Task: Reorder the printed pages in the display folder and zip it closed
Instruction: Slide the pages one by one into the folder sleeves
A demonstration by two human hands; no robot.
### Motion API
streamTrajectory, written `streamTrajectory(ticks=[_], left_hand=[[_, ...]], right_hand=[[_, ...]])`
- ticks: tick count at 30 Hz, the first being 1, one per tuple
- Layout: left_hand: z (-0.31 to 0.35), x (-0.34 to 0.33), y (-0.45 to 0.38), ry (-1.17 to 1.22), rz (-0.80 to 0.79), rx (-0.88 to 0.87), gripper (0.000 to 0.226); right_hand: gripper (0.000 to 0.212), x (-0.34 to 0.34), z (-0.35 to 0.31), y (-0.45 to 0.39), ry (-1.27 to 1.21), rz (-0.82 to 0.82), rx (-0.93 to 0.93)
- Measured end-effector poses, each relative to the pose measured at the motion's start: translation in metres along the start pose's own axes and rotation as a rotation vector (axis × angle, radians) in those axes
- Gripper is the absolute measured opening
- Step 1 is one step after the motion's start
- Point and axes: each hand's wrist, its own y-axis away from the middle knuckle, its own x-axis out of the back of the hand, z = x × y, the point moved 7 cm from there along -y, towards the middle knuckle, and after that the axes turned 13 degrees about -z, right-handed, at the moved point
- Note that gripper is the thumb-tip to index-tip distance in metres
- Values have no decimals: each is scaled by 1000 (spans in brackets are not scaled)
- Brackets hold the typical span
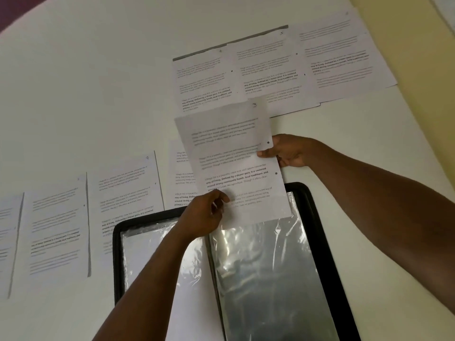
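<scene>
I see both forearms reaching over the open display folder [320, 232]. The left hand [204, 215] pinches the lower left of the page marked 3 [234, 158]; the right hand [288, 151] grips its right edge above the folder's clear sleeve [266, 267]. Other printed pages [258, 70] lie beyond the folder on the white table [86, 94].

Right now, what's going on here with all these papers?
A person is refilling an open black display folder on a white table. Both hands hold the printed page marked 3: the left hand at its lower left, the right hand at its right edge. The page's bottom edge sits at the mouth of the folder's right-hand clear sleeve. Other pages lie spread on the table beyond and to the left.
</scene>
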Motion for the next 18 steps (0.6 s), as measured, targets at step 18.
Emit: streamTrajectory(ticks=[18], left_hand=[[-2, -6, -8, 57, 21, 9, 22]], right_hand=[[36, -1, 14, 22, 485, -178, -392]])
